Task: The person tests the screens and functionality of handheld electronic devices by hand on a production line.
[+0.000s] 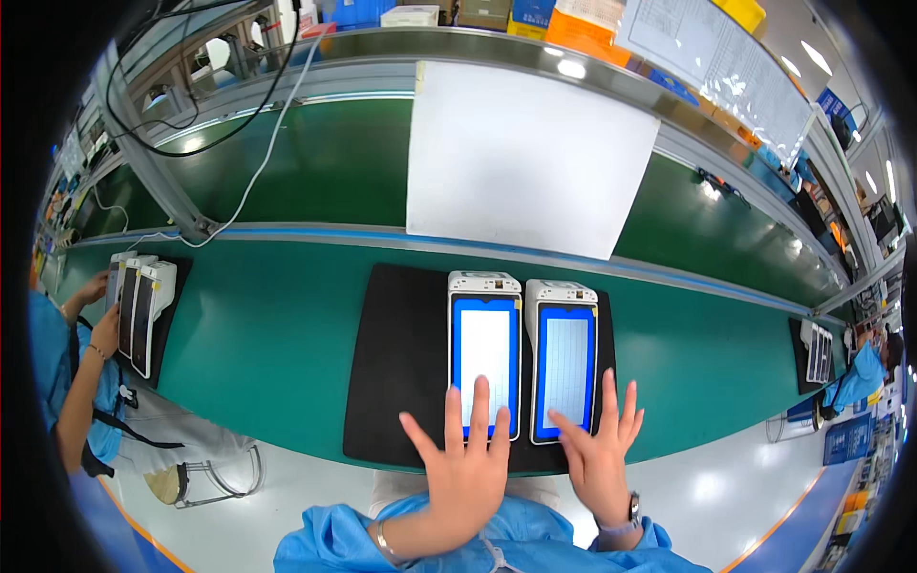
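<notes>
Two white handheld payment terminals lie side by side, face up, on a black mat (396, 363). Both screens are lit with blue borders; the left terminal (485, 349) shows a mostly white field, the right terminal (565, 353) a pale grid. Over the lower part of the left one, my left hand (466, 479) is open with its fingers spread, holding nothing; whether a fingertip touches the glass I cannot tell. My right hand (600, 466) is open too, one finger reaching to the lower screen of the right terminal, its other fingers stretched upward.
The mat rests on a green workbench (267, 334). A white board (530, 158) leans beyond the terminals against the frame. At far left, another person's hands hold several terminals (143, 310); at far right a person sits near more terminals (819, 353). A white cable (272, 143) hangs at left.
</notes>
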The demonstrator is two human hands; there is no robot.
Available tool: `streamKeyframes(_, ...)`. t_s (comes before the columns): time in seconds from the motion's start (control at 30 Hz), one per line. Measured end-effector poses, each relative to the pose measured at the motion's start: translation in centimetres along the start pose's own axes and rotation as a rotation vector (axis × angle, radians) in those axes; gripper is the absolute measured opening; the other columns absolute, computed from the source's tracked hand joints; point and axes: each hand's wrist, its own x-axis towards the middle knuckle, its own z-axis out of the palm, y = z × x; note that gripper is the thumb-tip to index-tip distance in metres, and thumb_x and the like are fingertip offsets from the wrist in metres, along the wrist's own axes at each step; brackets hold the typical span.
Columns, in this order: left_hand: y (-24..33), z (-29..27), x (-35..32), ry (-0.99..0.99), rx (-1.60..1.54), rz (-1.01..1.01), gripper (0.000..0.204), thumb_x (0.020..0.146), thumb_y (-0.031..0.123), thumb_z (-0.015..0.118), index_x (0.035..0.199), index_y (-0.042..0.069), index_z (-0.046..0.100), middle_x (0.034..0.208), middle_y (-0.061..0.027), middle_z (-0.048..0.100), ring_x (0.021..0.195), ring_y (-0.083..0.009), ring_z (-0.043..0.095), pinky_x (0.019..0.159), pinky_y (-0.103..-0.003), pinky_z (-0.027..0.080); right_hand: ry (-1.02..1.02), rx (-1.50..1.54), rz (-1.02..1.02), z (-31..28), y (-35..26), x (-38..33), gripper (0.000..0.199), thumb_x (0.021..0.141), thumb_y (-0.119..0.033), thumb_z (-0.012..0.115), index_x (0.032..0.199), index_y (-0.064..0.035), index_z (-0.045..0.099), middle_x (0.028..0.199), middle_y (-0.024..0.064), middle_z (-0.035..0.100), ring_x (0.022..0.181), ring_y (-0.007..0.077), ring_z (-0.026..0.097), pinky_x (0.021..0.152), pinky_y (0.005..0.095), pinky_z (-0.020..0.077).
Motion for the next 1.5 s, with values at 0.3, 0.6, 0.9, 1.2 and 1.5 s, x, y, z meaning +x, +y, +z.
streamKeyframes(0.3, -1.8, 1.4, 8.6, 0.184, 0.081, -0.114, 0.035, 0.079, 0.008, 0.057, 0.112, 0.005, 0.066, 0.148, -0.0233, 0.03, 0.139, -0.0463, 0.018, 0.098, -0.079, 0.007, 0.251, -0.091, -0.053, 1.1, -0.1, 9.4, 0.029, 0.089, -0.016, 0.061, 0.115, -0.0251, 0.07, 0.155, 0.0172, 0.02, 0.143, 0.0442, 0.008, 0.105, 0.0703, 0.0094)
streamKeyframes(0.6, 0.1, -1.0, -1.7, -0.098, -0.054, 0.012, 0.034, 0.077, 0.013, 0.065, 0.11, 0.006, 0.066, 0.15, -0.022, 0.031, 0.139, -0.0474, 0.017, 0.095, -0.082, 0.005, -0.07, -0.031, 0.026, -0.2, -0.1, -1.8, 0.031, 0.087, -0.015, 0.062, 0.114, -0.027, 0.07, 0.155, 0.019, 0.02, 0.143, 0.0468, 0.006, 0.104, 0.0714, 0.002)
streamKeyframes(0.9, -2.4, 1.6, 8.4, 0.221, 0.071, -0.143, 0.03, 0.079, 0.011, 0.059, 0.107, 0.001, 0.067, 0.15, -0.0234, 0.03, 0.141, -0.0427, 0.016, 0.096, -0.08, 0.007, 0.283, -0.066, -0.001, 0.9, 0.6, 9.0, 0.027, 0.09, -0.017, 0.059, 0.113, -0.0256, 0.07, 0.152, 0.0186, 0.026, 0.142, 0.0449, 0.011, 0.103, 0.0736, 0.0088)
streamKeyframes(1.2, -1.0, -0.9, -1.0, -0.034, 0.043, -0.057, 0.039, 0.075, 0.012, 0.07, 0.113, 0.005, 0.066, 0.15, -0.0259, 0.027, 0.138, -0.0506, 0.016, 0.098, -0.08, 0.005, 0.044, -0.014, 0.04, -0.2, 0.6, -0.6, 0.029, 0.088, -0.015, 0.06, 0.112, -0.0253, 0.071, 0.154, 0.0195, 0.022, 0.143, 0.0468, 0.008, 0.104, 0.0714, 0.0025)
streamKeyframes(1.5, -1.9, -1.4, 2.4, -0.031, -0.015, -0.098, 0.041, 0.074, 0.009, 0.064, 0.115, 0.008, 0.065, 0.15, -0.0242, 0.029, 0.141, -0.048, 0.015, 0.095, -0.082, 0.001, 0.15, -0.018, 0.037, 0.7, 0.8, 4.5, 0.025, 0.089, -0.017, 0.061, 0.109, -0.0257, 0.072, 0.154, 0.0191, 0.023, 0.143, 0.0466, 0.008, 0.104, 0.0725, 0.0039)
